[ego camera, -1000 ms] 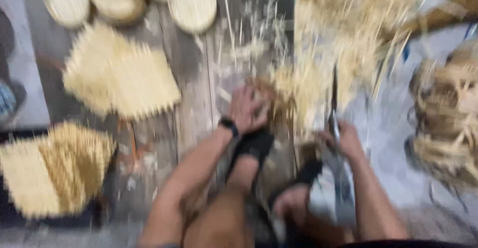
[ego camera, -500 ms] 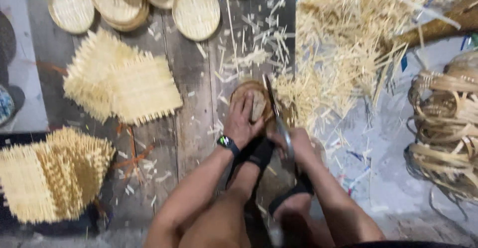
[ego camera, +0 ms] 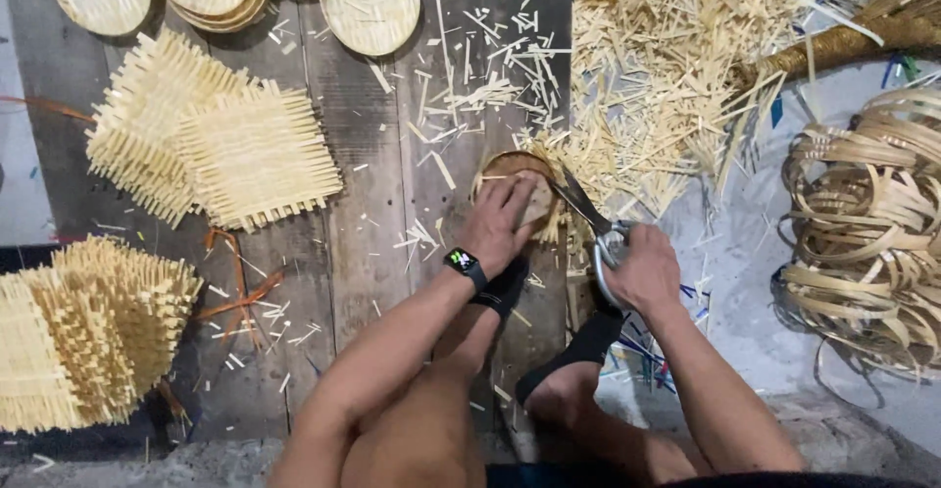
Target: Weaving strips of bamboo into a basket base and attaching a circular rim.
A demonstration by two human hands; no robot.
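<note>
My left hand (ego camera: 505, 221), with a dark smartwatch on the wrist, presses flat on a small round woven bamboo piece (ego camera: 517, 165) lying on the wooden floor boards (ego camera: 363, 233). My right hand (ego camera: 642, 270) grips the handles of metal scissors (ego camera: 588, 216), whose blades point up-left and meet the right edge of the round piece, where loose strip ends stick out. My feet in black sandals rest just below the piece.
Square woven bamboo mats (ego camera: 211, 145) lie to the left, with another stack (ego camera: 83, 336) at the lower left. Finished round woven trays (ego camera: 371, 0) sit along the top. A heap of cut bamboo scraps (ego camera: 676, 67) lies at the upper right; coiled bamboo strips (ego camera: 867, 223) at the right.
My right hand has brought the scissors from an upright hold to the right edge of the round piece. My left hand stays pressed on it.
</note>
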